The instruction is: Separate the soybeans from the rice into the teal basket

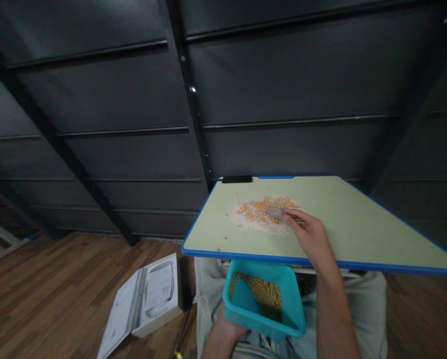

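Observation:
My right hand (307, 229) pinches a small greyish spoon (274, 213), its see-through-looking bowl resting in a loose mix on the table. That mix is yellow beans (258, 209) scattered over white rice-like grains (255, 226). Below the table's front edge, my left hand (228, 329) is wrapped around the lower left of a teal plastic tub (264, 326), its fingers partly hidden underneath. Greenish-yellow beans (264, 296) lie inside the tub, heaped toward its back and right side, with bare teal floor showing at the left.
The pale green folding table (376, 234) has a blue rim and a black strip (237, 179) at its back edge. A few stray beans lie near its left front. An opened white box (159, 294) lies on the wooden floor (70, 279). Dark panels (283, 85) rise behind the table.

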A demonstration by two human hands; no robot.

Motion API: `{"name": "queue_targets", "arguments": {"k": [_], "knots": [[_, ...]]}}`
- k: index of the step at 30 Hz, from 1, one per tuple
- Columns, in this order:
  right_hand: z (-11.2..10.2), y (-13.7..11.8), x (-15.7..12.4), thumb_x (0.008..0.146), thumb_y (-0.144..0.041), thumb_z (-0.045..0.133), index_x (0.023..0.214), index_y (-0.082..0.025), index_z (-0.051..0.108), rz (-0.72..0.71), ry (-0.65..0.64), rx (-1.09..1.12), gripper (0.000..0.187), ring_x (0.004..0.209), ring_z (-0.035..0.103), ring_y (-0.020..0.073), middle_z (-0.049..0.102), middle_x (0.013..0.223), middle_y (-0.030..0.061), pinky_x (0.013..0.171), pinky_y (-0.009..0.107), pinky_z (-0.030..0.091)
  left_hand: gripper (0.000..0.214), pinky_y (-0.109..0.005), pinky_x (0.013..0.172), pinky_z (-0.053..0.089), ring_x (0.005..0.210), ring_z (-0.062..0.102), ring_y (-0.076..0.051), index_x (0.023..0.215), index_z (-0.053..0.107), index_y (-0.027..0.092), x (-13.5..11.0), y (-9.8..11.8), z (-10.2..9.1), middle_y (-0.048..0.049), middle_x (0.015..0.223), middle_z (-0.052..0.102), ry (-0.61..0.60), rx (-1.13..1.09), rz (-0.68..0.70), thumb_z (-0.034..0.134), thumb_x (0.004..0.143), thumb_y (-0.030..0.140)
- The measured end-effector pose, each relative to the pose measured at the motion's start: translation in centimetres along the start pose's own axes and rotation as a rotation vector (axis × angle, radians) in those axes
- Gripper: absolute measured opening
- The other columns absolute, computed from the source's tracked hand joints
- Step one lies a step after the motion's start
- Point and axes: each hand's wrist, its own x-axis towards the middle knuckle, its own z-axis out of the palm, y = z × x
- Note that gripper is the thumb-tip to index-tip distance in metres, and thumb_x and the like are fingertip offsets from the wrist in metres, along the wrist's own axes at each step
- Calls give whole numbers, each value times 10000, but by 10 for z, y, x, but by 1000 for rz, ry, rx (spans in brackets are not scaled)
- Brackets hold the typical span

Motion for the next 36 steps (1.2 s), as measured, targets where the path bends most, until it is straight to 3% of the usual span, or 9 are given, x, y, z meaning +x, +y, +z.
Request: {"name": "queue_targets", "arguments": {"k": [5,11,17,26,36], "knots": [[1,-2,0,870,-445,778,1043,-218,858,0,-9,16,296,965,784,310,852,1099,114,894,477,604,213,-478,1144,497,1266,679,-286,514,703,317,-4,1,0,3,850,858,22,-11,28,742,676,448],[1,-4,0,864,-447,787,1038,-219,861,3,-18,34,296,972,784,307,852,1109,112,943,489,595,232,-518,1106,500,1207,686,-302,583,712,280,6,-9,-16,-26,812,839,-27,7,120,712,725,463],[2,-10,-1,841,-438,803,999,-222,864,20,-33,56,275,915,786,300,858,1054,108,851,457,619,273,-528,1059,527,1187,690,-322,534,674,280,7,-13,-24,-47,833,833,-6,43,137,726,706,485],[2,-12,-2,853,-413,787,1008,-235,864,15,-82,74,249,896,783,279,857,1047,93,863,457,615,395,-525,1000,519,1199,646,-296,650,719,256,14,-17,-28,-74,910,813,-37,110,86,514,792,563],[1,-14,-3,872,-406,783,1030,-240,862,15,-110,66,243,952,784,280,855,1089,92,901,460,613,331,-523,1006,535,1164,682,-324,653,739,254,13,-20,-30,-60,890,832,-65,-37,109,661,739,564]]}}
